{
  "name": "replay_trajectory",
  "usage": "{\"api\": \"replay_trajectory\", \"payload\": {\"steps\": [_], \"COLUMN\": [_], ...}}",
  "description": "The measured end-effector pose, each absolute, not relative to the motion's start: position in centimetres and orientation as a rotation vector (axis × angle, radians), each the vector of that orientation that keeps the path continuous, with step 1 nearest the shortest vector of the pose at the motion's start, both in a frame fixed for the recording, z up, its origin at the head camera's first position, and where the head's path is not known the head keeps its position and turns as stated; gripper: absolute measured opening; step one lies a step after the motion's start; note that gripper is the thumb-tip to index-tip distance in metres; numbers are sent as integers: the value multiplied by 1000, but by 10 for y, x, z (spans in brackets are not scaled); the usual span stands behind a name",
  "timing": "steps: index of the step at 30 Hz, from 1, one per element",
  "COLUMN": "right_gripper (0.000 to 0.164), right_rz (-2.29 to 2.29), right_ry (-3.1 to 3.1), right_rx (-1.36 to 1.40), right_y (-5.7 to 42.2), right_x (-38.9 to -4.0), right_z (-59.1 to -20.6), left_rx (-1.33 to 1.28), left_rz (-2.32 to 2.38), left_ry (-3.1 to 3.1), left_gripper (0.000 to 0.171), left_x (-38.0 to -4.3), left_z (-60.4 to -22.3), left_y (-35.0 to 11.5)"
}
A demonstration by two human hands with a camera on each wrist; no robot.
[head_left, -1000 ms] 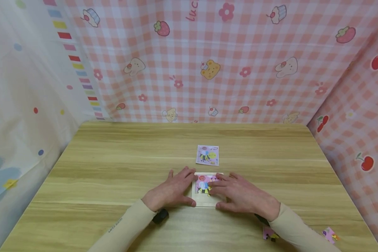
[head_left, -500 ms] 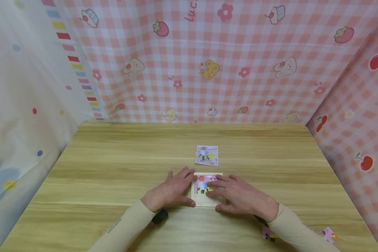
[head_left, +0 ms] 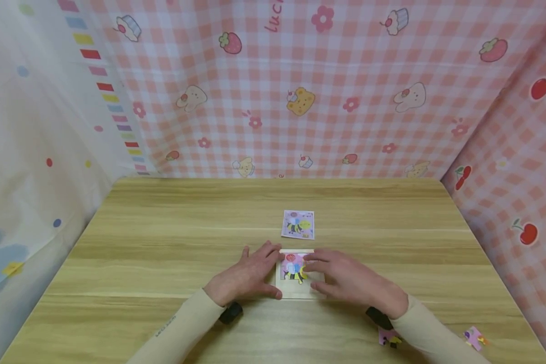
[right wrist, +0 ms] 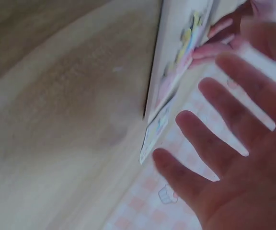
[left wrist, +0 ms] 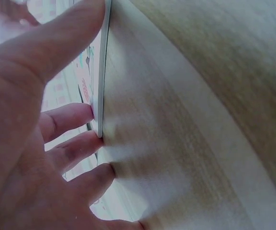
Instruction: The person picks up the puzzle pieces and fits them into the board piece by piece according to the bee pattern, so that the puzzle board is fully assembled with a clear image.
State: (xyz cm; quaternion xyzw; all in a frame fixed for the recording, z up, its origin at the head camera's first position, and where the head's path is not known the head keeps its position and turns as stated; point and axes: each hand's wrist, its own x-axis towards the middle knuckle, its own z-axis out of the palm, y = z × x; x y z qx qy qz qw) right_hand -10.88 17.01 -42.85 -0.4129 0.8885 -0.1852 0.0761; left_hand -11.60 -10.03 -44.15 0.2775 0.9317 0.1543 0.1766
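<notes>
A square wooden puzzle tray lies in the middle of the table, its upper part filled with jigsaw pieces that show part of a bee on pink. Bare wood shows along its near side. At the tray's left edge rests my left hand, thumb by the near corner and fingertips by the far one; its fingers are fairly straight in the left wrist view. My right hand hovers over the tray's right side with spread fingers and holds nothing. It hides that side in the head view.
Behind the tray lies a printed bee picture card. Two loose puzzle pieces are at the front right: one piece beside the right forearm, another piece farther right. A checked curtain hangs behind the table.
My right hand has lifted off the puzzle and shifted slightly right, uncovering more of the yellow pieces. The left hand stays at the tray's edge. The head view has shifted slightly.
</notes>
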Motion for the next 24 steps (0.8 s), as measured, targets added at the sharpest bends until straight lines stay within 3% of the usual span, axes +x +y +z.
{"api": "replay_trajectory", "payload": {"steps": [11,24], "right_gripper": [16,19], "right_rz": [-829,-1047], "right_ry": [2806,2882], "right_rx": [-1053,-1025], "right_y": [186,212], "right_x": [-110,-105], "right_z": [-420,-413], "left_rx": [791,805], "left_rz": [448,455], "left_ry": [2640,2645], "left_gripper": [85,85], "left_x": [-115,-116], "left_z": [-443,-444], "left_y": [-101,-101]}}
